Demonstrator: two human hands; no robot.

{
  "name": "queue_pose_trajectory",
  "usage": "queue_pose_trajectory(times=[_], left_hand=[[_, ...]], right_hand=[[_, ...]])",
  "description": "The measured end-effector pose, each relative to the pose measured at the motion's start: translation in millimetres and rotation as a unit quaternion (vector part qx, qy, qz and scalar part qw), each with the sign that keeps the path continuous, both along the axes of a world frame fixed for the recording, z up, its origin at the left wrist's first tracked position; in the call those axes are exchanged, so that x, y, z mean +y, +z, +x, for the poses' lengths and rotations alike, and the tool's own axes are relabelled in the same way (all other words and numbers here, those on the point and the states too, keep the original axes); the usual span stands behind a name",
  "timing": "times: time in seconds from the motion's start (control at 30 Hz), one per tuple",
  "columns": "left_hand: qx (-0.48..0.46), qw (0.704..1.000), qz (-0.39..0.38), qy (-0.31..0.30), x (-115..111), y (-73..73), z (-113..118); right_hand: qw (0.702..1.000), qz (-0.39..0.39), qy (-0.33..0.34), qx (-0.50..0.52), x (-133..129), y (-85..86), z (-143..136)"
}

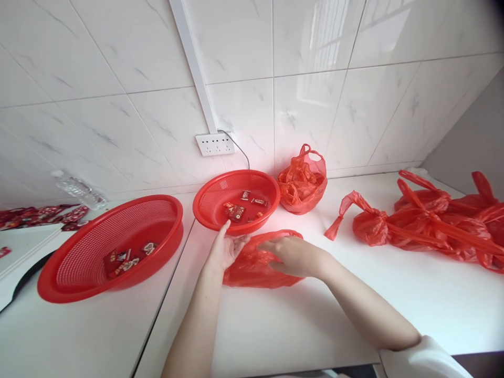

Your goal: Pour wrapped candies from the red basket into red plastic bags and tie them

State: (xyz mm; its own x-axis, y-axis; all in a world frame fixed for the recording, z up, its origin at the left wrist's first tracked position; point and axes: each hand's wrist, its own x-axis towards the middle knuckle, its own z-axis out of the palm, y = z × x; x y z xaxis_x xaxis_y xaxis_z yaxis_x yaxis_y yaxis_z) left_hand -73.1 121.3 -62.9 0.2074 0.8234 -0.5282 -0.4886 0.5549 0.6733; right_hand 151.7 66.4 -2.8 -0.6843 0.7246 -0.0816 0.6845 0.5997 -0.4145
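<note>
A red plastic bag [252, 270] lies on the white table in front of me. My left hand [227, 249] is at the bag's left side, palm turned up, thumb and fingers apart, close to the rim of the smaller red basket [208, 197]. Over the bag's right part reaches my right hand [289, 254], slightly blurred, its fingers stretched out over the red plastic. Whether it touches the bag I cannot tell. Several small wrapped packets [236, 212] lie inside the smaller basket.
To the left stands a larger red basket [173, 220] with a few packets. A bunched red bag [302, 184] sits by the wall, and several tied red bags [370, 227] lie right. A clear plastic bottle [81, 190] is back left. A power strip [215, 144] hangs on the wall.
</note>
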Motion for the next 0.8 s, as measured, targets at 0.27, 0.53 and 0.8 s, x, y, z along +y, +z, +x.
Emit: queue_pose_trajectory(times=[0.27, 0.53, 0.8], left_hand=[[0.039, 0.989, 0.094, 0.11, -12.7, -24.0, 13.4], [0.089, 0.976, 0.173, 0.095, -20.8, -43.5, 23.1], [0.087, 0.972, 0.204, 0.08, -27.5, -47.9, 31.3]], right_hand=[[0.992, -0.016, 0.009, 0.127, 2.7, 27.0, 6.9], [0.988, 0.036, -0.116, 0.096, 37.7, -11.7, 5.5], [0.972, 0.122, -0.198, 0.036, 54.9, -38.5, 2.6]])
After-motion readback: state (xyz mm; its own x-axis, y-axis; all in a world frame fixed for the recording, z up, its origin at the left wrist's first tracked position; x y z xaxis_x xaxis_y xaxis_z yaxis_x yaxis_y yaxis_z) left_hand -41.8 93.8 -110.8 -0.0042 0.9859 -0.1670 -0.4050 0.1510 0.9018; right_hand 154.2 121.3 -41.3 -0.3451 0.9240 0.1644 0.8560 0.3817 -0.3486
